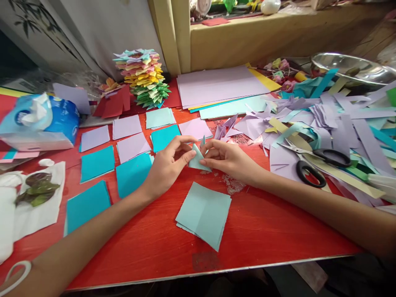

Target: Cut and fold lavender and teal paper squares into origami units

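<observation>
Between my two hands is a small folded piece of light aqua paper (196,160), held just above the red table. My left hand (173,159) pinches its left side with thumb and forefinger. On the other side, my right hand (224,159) grips the lower right corner in its bent fingers. One pointed flap of the paper stands up between the hands. Nearer to me lie a few light aqua paper squares (204,214), loosely stacked, the top one with a crease across it. Stacks of teal squares (134,173) and lilac squares (133,146) lie left of my left hand.
Black-handled scissors (312,161) lie on a heap of paper strips (349,123) at right. Behind stand a tower of folded coloured paper (144,78), large lilac sheets (219,86) and a metal bowl (352,68). A tissue pack (58,119) sits at left, above leaves (40,189) on white paper.
</observation>
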Available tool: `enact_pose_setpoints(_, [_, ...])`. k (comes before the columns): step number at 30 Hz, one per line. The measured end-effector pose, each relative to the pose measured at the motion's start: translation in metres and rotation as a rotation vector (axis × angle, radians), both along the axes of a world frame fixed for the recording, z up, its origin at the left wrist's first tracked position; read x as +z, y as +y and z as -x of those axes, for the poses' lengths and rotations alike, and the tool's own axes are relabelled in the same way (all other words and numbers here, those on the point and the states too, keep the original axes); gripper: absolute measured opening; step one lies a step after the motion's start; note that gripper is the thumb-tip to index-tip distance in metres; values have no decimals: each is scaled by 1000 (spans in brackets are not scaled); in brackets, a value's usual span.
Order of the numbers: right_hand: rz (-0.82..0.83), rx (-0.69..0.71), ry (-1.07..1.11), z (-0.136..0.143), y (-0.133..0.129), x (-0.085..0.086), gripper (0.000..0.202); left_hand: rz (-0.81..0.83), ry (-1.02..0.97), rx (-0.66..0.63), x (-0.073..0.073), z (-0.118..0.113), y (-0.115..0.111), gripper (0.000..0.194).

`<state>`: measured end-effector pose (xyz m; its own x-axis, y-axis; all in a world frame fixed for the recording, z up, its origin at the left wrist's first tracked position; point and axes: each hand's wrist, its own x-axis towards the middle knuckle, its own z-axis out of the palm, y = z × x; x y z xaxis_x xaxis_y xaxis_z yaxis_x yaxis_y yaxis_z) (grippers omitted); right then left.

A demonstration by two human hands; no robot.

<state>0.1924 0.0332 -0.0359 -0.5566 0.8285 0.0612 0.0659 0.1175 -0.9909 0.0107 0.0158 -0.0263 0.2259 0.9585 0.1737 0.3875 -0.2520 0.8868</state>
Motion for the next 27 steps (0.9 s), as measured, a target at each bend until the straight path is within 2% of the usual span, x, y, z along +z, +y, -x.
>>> enact_pose_setpoints(4, [32, -31, 38, 0, -1, -2, 14, -44, 136, -80, 2, -1, -2, 39])
enact_pose_setpoints(8, [86, -40, 96, 2, -1, 0, 15, -60, 164, -134, 2, -1, -1, 34])
enact_pose_setpoints(12, [97, -28, 51, 2, -2, 5, 15, 18, 18, -38, 1, 0, 0, 22])
enact_pose_setpoints(15, [125, 19, 5, 1, -2, 6, 17, 0, -1, 21, 2, 1, 0, 18])
enact_pose_setpoints(19, [60, 39, -20, 0, -3, 3, 20, -42, 65, -2, 4, 1, -1, 18])
enact_pose_setpoints(24, [87, -44, 30, 0, -2, 1, 23, 61, 1, -20, 0, 1, -1, 21])
enact_pose_setpoints(27, [67, -40, 13, 0, -2, 0, 22, 69, -5, -19, -1, 1, 0, 20])
